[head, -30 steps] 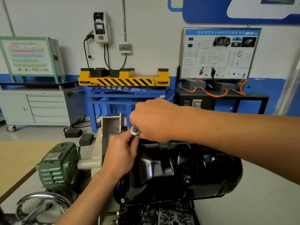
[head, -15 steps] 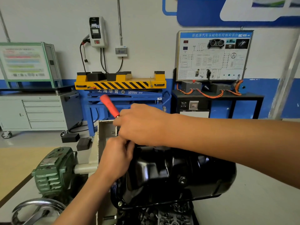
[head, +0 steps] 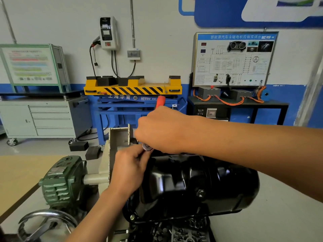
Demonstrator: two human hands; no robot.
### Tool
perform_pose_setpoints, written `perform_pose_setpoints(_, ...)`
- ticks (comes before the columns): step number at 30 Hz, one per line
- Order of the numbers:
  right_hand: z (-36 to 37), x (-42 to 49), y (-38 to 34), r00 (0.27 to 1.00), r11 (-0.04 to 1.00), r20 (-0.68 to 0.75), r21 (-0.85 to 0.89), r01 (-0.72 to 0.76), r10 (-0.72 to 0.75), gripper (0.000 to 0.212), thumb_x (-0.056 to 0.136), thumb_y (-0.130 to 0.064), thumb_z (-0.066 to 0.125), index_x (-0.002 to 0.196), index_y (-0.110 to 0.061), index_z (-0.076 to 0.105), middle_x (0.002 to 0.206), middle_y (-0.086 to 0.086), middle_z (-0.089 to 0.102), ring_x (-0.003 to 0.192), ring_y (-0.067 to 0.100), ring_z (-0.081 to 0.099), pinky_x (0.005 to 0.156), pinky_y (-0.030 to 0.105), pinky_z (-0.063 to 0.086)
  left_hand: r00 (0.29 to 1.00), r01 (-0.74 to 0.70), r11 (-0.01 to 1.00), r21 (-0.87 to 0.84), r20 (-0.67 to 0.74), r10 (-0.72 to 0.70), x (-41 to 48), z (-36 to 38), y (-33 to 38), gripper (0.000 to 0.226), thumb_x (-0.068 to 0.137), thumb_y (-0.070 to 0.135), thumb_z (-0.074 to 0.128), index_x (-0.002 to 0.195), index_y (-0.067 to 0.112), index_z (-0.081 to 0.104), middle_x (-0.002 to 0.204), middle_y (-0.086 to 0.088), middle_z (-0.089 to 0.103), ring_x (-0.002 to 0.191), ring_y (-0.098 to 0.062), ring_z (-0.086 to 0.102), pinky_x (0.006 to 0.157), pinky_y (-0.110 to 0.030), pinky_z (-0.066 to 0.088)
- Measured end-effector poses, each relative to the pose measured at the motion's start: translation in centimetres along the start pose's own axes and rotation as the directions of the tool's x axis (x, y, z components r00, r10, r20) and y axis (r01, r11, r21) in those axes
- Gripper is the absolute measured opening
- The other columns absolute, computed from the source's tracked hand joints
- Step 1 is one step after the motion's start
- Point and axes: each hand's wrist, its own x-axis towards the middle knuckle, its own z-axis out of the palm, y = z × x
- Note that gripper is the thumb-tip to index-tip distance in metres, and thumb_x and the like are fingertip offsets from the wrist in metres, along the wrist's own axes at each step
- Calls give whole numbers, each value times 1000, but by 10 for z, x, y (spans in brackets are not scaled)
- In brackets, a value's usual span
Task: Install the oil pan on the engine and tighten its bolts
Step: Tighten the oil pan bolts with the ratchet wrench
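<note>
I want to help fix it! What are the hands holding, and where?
A wrench: the right hand grips its handle, the left hand pinches its silver head.

Right hand (head: 162, 130) grips ratchet (head: 147, 147) (red handle (head: 160, 101)) at oil pan (head: 192, 186).

The oil pan (head: 192, 186) is glossy black, deep and rounded, and lies mouth-down on the engine (head: 176, 232). Only a dark ribbed part of the engine shows, below the pan's near edge. The pan's flange runs along that edge, with one bolt (head: 132, 217) seated at its near left corner. A drain plug (head: 200, 192) sits in the near wall. At the pan's far left corner is the ratchet (head: 146, 147), its round silver head facing up and its red handle rising up and to the right. The right hand (head: 162, 131) grips the handle, and the left hand (head: 129, 171) pinches the head.
</note>
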Motion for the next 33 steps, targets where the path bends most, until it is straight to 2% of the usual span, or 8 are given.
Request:
perform_pose_setpoints(10, 27, -14, -14, 977, 980, -71, -8, -200, 199, 46, 99, -28, 55, 64, -20, 26, 61, -3, 28, 47, 16, 31, 53, 31, 32, 999, 30, 1000, -2, -42, -30, -5, 3, 0, 12, 91, 16, 70, 79, 14, 72, 53, -2, 55, 48, -23, 46, 47, -40, 42)
perform_pose_setpoints(13, 28, -16, -11, 982, 985, -108, -56, -163, 156, 34, 100, -43, 47, 75, -21, 52, 59, -5, 33, 57, 17, 39, 58, 33, 29, 998, 42, 999, -18, -38, -43, -5, 1, 2, 19, 90, 11, 72, 73, 19, 67, 49, 5, 48, 46, -11, 36, 46, -26, 36)
perform_pose_setpoints(16, 25, -12, -5, 985, 993, -156, -79, -90, 77, 58, 96, -65, 28, 73, -20, 55, 54, -4, 33, 71, 19, 39, 60, 35, 26, 998, 51, 998, -25, -19, -52, -2, -1, 6, 30, 85, 10, 60, 63, 26, 49, 49, 9, 40, 46, -8, 29, 47, -12, 21)
perform_pose_setpoints(19, 30, 2, -2, 997, 999, -76, 43, 14, -11, 51, 101, -56, 28, 92, -16, 58, 59, -4, 28, 56, 17, 36, 56, 34, 29, 994, 97, 994, -48, -53, -100, -4, 0, 5, 47, 85, 8, 64, 54, 31, 38, 49, 4, 37, 48, -10, 24, 45, -15, 19)
perform_pose_setpoints(22, 36, 10, -1, 999, 993, -41, 116, 10, -5, 36, 100, -40, 38, 90, -13, 60, 61, -4, 31, 49, 13, 33, 49, 32, 31, 974, 212, 966, -149, -46, -221, -7, 1, 3, 33, 85, 10, 75, 60, 27, 62, 46, 7, 50, 47, -4, 32, 46, -17, 29)
perform_pose_setpoints(26, 44, 6, -15, 990, 984, -74, 145, -104, 116, 29, 96, -31, 44, 73, -16, 53, 59, -3, 31, 46, 15, 32, 45, 29, 23, 939, 327, 904, -275, -11, -343, -7, 1, 5, 12, 80, 6, 78, 76, 17, 76, 61, 14, 69, 56, 7, 58, 57, -7, 41)
perform_pose_setpoints(29, 45, 5, -24, 969, 943, -61, 252, -218, 241, 39, 96, -29, 46, 61, -20, 32, 60, -3, 30, 47, 16, 29, 46, 29, 20, 919, 375, 859, -347, 21, -393, -6, -1, 4, 9, 79, 4, 78, 87, 8, 78, 75, 4, 76, 69, 0, 68, 65, -11, 48)
perform_pose_setpoints(33, 47, 7, -34, 910, 845, -11, 376, -381, 415, 40, 93, -25, 49, 59, -23, 29, 63, -2, 34, 50, 17, 32, 48, 31, 21, 908, 411, 827, -383, 95, -407, -13, -6, 5, 19, 85, 3, 72, 101, 13, 76, 91, 3, 77, 91, -9, 72, 83, -22, 56)
